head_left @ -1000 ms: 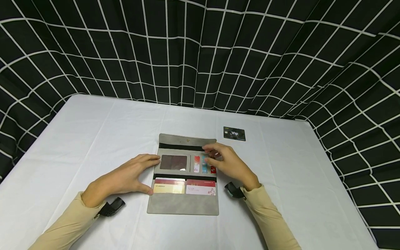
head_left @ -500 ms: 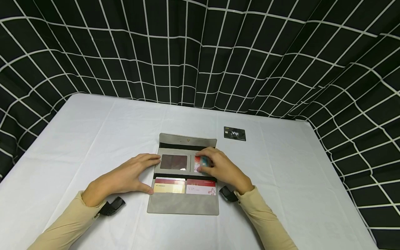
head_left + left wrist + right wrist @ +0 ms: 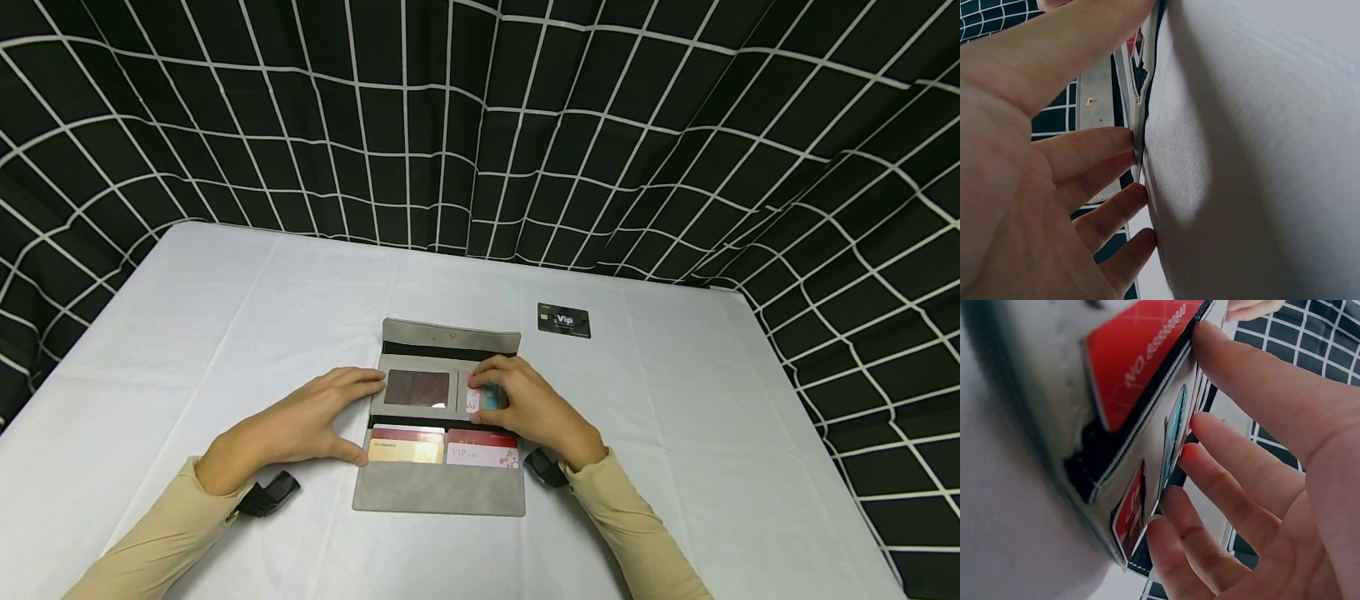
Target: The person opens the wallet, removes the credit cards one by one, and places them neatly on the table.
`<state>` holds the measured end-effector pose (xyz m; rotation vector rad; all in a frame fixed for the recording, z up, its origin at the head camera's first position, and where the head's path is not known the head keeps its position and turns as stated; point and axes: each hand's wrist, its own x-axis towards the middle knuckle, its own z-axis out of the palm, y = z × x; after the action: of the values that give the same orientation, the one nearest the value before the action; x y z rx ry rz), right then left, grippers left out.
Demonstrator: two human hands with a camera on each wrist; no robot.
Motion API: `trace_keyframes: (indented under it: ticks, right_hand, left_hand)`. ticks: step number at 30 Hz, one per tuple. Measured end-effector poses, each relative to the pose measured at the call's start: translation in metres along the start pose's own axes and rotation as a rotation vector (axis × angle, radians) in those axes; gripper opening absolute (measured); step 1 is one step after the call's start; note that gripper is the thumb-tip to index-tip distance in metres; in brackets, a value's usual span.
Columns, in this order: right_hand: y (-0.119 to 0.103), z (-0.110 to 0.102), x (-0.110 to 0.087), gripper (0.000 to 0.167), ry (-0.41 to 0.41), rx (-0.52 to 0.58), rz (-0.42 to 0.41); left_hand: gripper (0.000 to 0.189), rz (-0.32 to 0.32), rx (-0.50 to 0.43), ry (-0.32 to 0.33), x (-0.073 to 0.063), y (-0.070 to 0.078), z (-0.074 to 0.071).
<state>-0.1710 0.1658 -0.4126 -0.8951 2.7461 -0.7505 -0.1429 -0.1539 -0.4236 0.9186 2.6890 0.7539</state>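
A grey wallet (image 3: 438, 490) lies unfolded on the white table, with cards in its slots. My left hand (image 3: 311, 421) rests at its left edge, fingers apart, with fingertips touching that edge in the left wrist view. Over the upper right slots is my right hand (image 3: 536, 408), its thumb and fingertips spread about a red-and-white card (image 3: 472, 402). A blue card (image 3: 491, 396) is partly covered by this hand. In the right wrist view the fingertips touch the slot area near the blue card (image 3: 1174, 440), and a red card (image 3: 1129, 515) shows in another slot.
A black Vip card (image 3: 564, 320) lies beyond the wallet's upper right corner. Lower slots hold a yellow card (image 3: 405, 452) and a pink VIP card (image 3: 480, 455). The wallet's top flap (image 3: 450, 333) is tilted up. A black grid curtain (image 3: 442, 125) stands behind the table.
My right hand has moved left and slightly down over the upper slots, reaching the red-and-white card and covering the red card at the right. The left hand has stayed in place.
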Motion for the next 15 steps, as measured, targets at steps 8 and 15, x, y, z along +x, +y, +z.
trace_keyframes:
  ticks: [8,15]
  right_hand:
    - [-0.0017,-0.0001,0.0010,0.038,0.005,-0.003,0.006]
    - [-0.0047,-0.0008,0.0013,0.035,-0.010,0.016,0.024]
  left_hand:
    - [0.095,0.001,0.002,0.000,-0.0005,0.0003,-0.0007]
    - [0.095,0.001,0.003,0.003,-0.0007,-0.0007,-0.0001]
